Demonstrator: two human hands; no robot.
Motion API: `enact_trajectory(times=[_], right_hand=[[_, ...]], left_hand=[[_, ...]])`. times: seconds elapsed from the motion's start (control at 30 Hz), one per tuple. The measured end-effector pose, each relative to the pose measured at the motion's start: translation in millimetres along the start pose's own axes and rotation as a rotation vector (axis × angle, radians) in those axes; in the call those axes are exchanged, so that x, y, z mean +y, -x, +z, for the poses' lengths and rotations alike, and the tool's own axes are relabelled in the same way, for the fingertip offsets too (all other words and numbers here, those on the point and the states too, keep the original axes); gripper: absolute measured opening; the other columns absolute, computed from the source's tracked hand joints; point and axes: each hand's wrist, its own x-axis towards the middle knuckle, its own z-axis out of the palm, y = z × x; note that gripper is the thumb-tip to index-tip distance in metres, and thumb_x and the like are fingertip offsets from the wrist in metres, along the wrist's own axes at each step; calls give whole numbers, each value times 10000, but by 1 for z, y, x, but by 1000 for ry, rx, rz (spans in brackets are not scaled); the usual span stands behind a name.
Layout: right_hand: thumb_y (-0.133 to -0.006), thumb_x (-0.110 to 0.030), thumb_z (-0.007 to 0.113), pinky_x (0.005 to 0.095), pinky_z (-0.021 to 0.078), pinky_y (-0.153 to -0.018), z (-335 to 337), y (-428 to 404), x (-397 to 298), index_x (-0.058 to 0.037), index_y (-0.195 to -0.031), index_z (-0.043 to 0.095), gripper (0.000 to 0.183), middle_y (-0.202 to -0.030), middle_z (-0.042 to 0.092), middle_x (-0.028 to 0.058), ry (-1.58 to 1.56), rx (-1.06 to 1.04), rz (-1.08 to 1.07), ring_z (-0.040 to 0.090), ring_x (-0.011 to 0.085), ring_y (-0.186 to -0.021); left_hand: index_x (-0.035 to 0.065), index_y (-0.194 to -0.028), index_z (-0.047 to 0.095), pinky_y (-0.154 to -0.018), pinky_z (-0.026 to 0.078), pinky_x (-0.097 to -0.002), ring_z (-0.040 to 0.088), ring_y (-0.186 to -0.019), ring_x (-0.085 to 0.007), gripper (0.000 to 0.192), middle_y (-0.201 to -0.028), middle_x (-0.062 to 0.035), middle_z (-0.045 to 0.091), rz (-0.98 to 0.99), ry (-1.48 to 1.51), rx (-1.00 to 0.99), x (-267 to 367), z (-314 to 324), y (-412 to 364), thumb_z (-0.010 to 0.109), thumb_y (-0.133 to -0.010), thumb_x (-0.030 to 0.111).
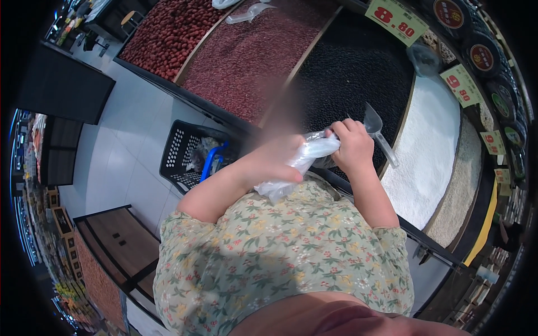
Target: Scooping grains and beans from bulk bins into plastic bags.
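A clear plastic bag [309, 153], bunched and twisted, is held between both hands in front of my chest. My left hand [283, 157] grips its gathered part, and the loose end hangs below the thumb; a blur in the view hides part of this hand. My right hand [352, 143] is closed on the bag's other end, above the near edge of the black beans [353, 71]. Beside it, a clear plastic scoop [380, 134] lies on the beans, its handle towards the white grains [433, 138].
Red beans [248, 59] and dried red dates [172, 33] fill bins at the upper left. A black shopping basket [172, 157] with a blue handle stands at the left and holds bagged items. Price signs [397, 21] and packaged goods line the right. Dark cabinets [63, 84] stand across the floor.
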Motion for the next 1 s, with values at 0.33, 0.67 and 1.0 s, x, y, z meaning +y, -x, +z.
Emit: enact_trajectory(times=[0.33,0.67,1.0], right_hand=[[-895,-257,553,286,474,-676,-3,-40,0,-39,-982,624,246,-878,603,97,-640,175,-6,598,214,-745],[-869,-289,612,329,466,-822,6,-44,-18,-29,-923,630,266,-905,614,79,-2224,-300,-185,565,174,-846],[-720,-199,735,297,416,-660,1,-29,-8,-57,-748,604,196,-798,534,43,-950,-102,-375,504,166,-737]], left_hand=[[-15,-1179,496,-797,443,-304,514,-916,-131,522,-995,-64,528,-189,319,41,-28,22,-21,707,-760,214],[-12,-1095,575,-823,480,-269,572,-948,-136,331,-1014,-54,602,364,-295,215,7,-5,-30,671,-806,119],[-15,-958,661,-729,489,-256,618,-830,-131,241,-898,-81,658,212,-633,333,43,-18,-15,611,-725,22]])
